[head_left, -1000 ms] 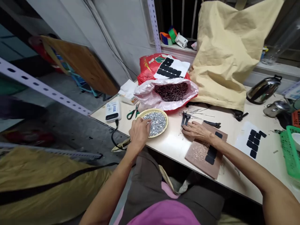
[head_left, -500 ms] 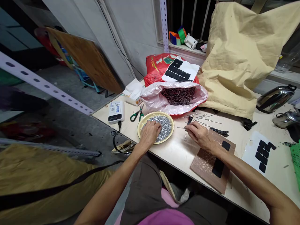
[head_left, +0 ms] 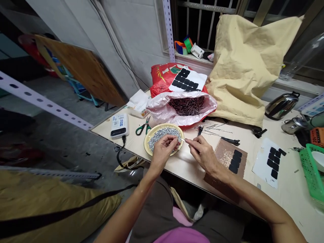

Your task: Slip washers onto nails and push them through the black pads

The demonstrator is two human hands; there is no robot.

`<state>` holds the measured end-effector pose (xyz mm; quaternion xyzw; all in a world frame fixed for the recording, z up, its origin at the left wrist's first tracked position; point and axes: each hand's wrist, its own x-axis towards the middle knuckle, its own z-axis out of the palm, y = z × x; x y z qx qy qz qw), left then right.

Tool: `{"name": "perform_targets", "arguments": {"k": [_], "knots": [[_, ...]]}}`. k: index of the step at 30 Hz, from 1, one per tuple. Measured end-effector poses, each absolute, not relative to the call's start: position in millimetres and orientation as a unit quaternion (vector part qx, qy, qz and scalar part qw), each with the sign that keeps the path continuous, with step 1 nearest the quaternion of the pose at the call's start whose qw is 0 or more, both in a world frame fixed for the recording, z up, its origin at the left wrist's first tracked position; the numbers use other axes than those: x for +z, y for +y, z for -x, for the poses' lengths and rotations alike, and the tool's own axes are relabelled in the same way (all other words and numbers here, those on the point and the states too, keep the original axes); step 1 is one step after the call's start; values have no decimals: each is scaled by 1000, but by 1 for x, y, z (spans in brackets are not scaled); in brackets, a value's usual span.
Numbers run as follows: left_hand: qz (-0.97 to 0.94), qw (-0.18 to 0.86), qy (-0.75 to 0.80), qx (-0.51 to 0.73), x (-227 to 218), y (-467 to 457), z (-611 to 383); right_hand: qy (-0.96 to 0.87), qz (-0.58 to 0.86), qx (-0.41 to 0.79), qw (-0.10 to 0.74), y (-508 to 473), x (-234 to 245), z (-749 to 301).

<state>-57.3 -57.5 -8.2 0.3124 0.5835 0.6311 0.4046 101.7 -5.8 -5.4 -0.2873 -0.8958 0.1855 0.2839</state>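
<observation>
My right hand (head_left: pixel 202 153) pinches a thin metal rod (head_left: pixel 181 139) that points left. Over the bowl's near right side, my left hand (head_left: pixel 165 148) is closed in a pinch at the rod's other end; what its fingertips hold is too small to name. Below and behind it, the yellowish bowl (head_left: pixel 146 145) contains many small silvery metal pieces (head_left: pixel 158 135). Several thin rods (head_left: pixel 215 129) lie loose behind my right hand. Beyond the bowl, an open pale-lined bag (head_left: pixel 158 108) is full of dark reddish thin rods (head_left: pixel 187 106).
Green-handled scissors (head_left: pixel 143 127) and a white device (head_left: pixel 119 125) with a cable lie left of the bowl. To the right are a brown board (head_left: pixel 222 148) with black pads, a white sheet (head_left: pixel 260 165), a green basket (head_left: pixel 307 172) and a kettle (head_left: pixel 282 105). A big tan sack (head_left: pixel 243 67) stands behind.
My left hand has lifted from the metal pieces in the bowl and moved right. My right hand has brought its rod left to meet it. The camera view has shifted.
</observation>
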Motion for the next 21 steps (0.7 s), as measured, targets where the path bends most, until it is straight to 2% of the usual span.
{"name": "perform_targets", "arguments": {"k": [9,16,18,21], "knots": [[-329,383,549,666,0,-55,27,-891,330,143,277,-13,0,-123],[-420,275,594,628,-4,-57,18,-893,348,107,265,-16,4,-138],[-422,291,586,628,-2,-57,16,-893,352,94,265,-18,5,-140],[-382,379,547,642,2,-55,15,-892,357,92,261,-20,6,-142]]}}
